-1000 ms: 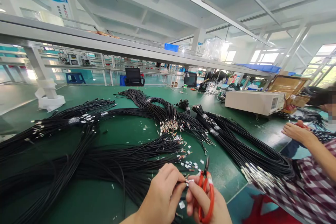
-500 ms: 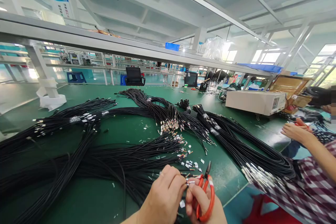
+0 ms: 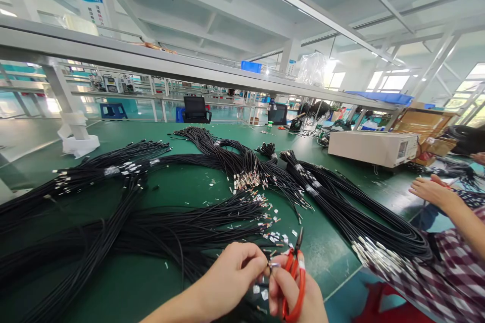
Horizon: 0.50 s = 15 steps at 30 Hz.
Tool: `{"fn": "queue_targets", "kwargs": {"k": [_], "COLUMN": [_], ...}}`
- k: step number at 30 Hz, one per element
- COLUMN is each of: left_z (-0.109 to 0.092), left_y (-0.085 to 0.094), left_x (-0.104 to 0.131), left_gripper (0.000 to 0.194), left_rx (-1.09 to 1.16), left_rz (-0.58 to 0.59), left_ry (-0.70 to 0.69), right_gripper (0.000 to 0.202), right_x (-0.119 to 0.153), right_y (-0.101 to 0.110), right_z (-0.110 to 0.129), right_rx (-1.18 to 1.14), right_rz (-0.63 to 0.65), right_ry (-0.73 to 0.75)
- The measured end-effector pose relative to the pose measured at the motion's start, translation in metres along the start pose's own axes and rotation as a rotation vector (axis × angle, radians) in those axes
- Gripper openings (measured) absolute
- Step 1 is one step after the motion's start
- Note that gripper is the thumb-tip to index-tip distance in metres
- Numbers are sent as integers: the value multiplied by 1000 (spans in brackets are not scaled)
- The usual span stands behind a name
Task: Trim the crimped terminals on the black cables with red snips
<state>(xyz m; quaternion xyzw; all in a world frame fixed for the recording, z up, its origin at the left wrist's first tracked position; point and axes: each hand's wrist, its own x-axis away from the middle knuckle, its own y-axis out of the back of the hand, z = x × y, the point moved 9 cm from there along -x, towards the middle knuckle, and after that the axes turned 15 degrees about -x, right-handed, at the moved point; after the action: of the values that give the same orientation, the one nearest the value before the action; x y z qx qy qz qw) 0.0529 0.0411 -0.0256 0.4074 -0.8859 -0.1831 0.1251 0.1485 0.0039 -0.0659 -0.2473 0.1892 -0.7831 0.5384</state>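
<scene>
Fingertips of my left hand (image 3: 237, 275) pinch at a thin cable end (image 3: 273, 264) with a small silvery tip. My right hand (image 3: 293, 287) meets it there, its thumb and forefinger on the same tip. Red-handled scissors (image 3: 301, 277) rest in my right hand, blades pointing up and away. Just beyond lie black cables (image 3: 212, 219) with stripped, coppery and white ends towards the right. Small white scraps (image 3: 278, 237) are strewn by those ends. My left palm hides part of the cables below.
More black cable bundles (image 3: 341, 197) with taped bands run to the right, and others (image 3: 113, 166) lie left. A beige box-shaped device (image 3: 367, 147) stands at the back right. A co-worker's hand (image 3: 430, 189) is at far right. A shelf beam (image 3: 189, 63) crosses above the green table (image 3: 170, 186).
My left hand has turned and its forearm shows more; the fingers stay at the cable end. The scissors have tipped slightly more upright in my right hand. The view has shifted slightly.
</scene>
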Motion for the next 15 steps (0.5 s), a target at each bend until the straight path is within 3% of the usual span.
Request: {"fn": "queue_targets", "kwargs": {"k": [4, 6, 8, 12, 15], "left_z": [-4, -8, -11, -19, -24], "left_y": [-10, -11, -4, 13, 16], "left_x": [3, 6, 6, 6, 8], "left_gripper": [35, 32, 26, 13, 13], "left_rx": [66, 56, 13, -149, -262], "left_rz": [255, 314, 242, -9, -110], "left_ry": [29, 13, -23, -71, -97], "right_gripper": [43, 46, 49, 53, 55], "right_x": [-2, -2, -3, -1, 2], "right_y": [-6, -8, -3, 10, 18], "right_z": [-3, -5, -2, 11, 17], "right_rx": [47, 47, 35, 28, 47], "right_rz": [119, 175, 155, 55, 12], "right_ry": [-36, -51, -43, 9, 35]}}
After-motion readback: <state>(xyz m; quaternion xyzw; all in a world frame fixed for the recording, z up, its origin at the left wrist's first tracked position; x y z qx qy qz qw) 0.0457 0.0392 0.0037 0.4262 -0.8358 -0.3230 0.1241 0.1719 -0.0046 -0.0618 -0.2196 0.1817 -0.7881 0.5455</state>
